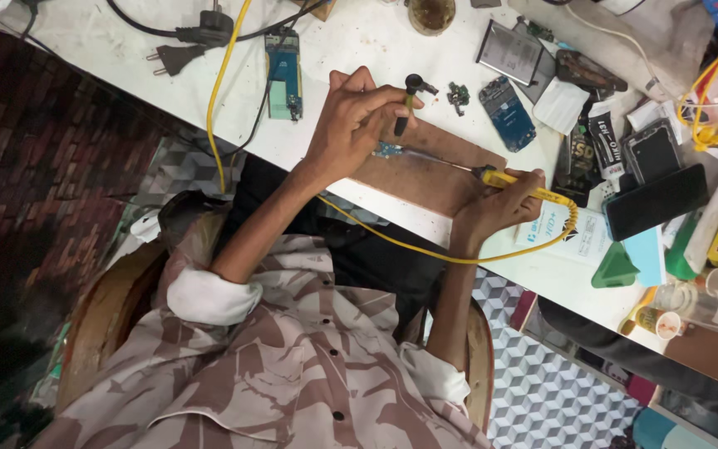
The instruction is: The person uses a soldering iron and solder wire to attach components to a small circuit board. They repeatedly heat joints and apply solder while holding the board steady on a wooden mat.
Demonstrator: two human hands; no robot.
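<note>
My left hand (pixel 349 126) grips a small black-handled tool (pixel 409 101) and rests on a little blue circuit board (pixel 388 150). The circuit board lies on a brown wooden pad (pixel 430 175) on the white table (pixel 359 37). My right hand (pixel 496 208) holds a yellow soldering iron (pixel 515 183). Its thin metal tip points left toward the circuit board. The iron's yellow cable (pixel 425 249) loops below the table edge and back toward my left arm.
Phone parts lie around the pad: a long blue board (pixel 282 71), a blue phone board (pixel 507 112), a grey battery (pixel 508 51), a black phone (pixel 654 201). Black plugs (pixel 184 46) lie at the far left. A green wedge (pixel 614 268) and small cups (pixel 666 320) sit at the right.
</note>
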